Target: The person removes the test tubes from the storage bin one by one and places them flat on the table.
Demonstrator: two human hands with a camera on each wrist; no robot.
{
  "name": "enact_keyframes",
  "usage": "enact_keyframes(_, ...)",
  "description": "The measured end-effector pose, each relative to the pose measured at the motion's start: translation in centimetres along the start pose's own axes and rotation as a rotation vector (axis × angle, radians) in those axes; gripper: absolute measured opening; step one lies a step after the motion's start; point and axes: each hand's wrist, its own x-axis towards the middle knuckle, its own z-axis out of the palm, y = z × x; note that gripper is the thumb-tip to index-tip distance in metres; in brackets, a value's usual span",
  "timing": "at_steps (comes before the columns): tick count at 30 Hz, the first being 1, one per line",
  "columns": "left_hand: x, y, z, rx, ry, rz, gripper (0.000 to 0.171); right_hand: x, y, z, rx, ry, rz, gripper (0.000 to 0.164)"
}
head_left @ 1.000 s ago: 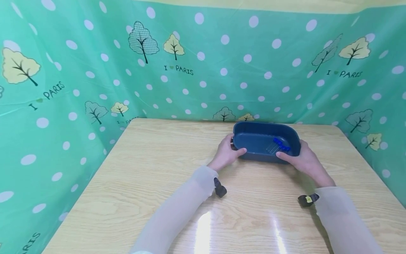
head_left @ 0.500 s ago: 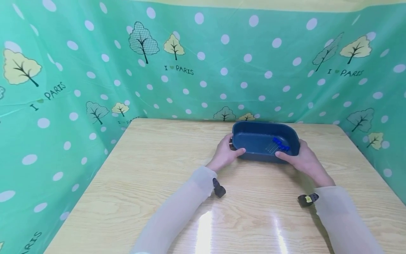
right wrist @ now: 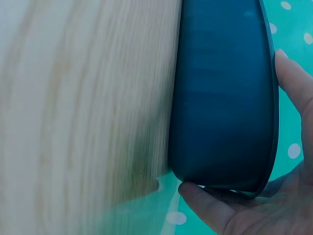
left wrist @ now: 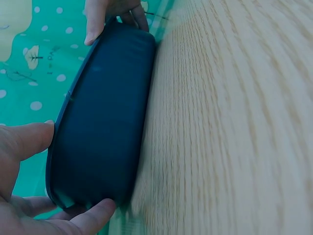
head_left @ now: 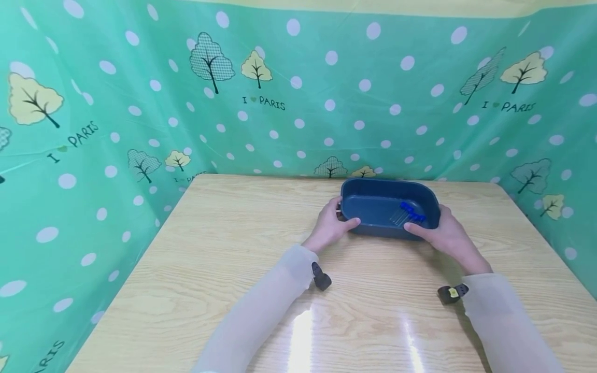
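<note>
1. With twelve o'clock being taken as the far edge of the surface point(head_left: 233, 248) in the head view, the dark blue basin point(head_left: 370, 210) is being held toward one o'clock, close to that edge and just in front of the green cloth point(head_left: 280, 122).
2. Several blue-ended pieces point(head_left: 412, 212) with thin, pale stems are being contained in the basin, toward its three-to-four o'clock side; what they are is not being shown clearly.
3. The basin is apparently being steadied from both ends at once. Its lower edge is being seen at or very near the wood, but whether its weight is being borne by the surface cannot be told.
4. For good handling, equal pressure is being called for at both ends, with the rim being kept level so that the loose pieces are not being slid about.
5. A slip on the smooth-looking wall is being judged the likeliest fault, so low support from the fingers is being preferred to a squeeze by the thumbs alone.
6. By the left hand point(head_left: 331, 223), at the basin's eight o'clock, the end is being gripped: the thumb is being laid on the near rim and the fingers are being curled round the wall, moderately spread.
7. By the right hand point(head_left: 448, 235), at four o'clock, a similar moderately spread grip is being applied, with the thumb on the rim and a fingertip near the lower corner.
</note>
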Motion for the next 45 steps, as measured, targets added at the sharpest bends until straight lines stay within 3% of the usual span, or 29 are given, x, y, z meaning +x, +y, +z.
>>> enact_keyframes(25,-0.3,-0.3,-0.6,-0.006,0.009,0.02,0.077,0.1,-0.5,0.5,0.016,0.0,-0.03,0.119)
enact_keyframes(30,-0.4,-0.3,-0.7,-0.001,0.007,0.013,0.077,-0.2,-0.7,0.5,0.023,-0.001,-0.004,0.121)
enact_keyframes(45,-0.6,-0.2,-1.1,-0.005,0.012,-0.003,0.08,0.0,-1.0,0.7,0.004,0.002,-0.04,0.118)
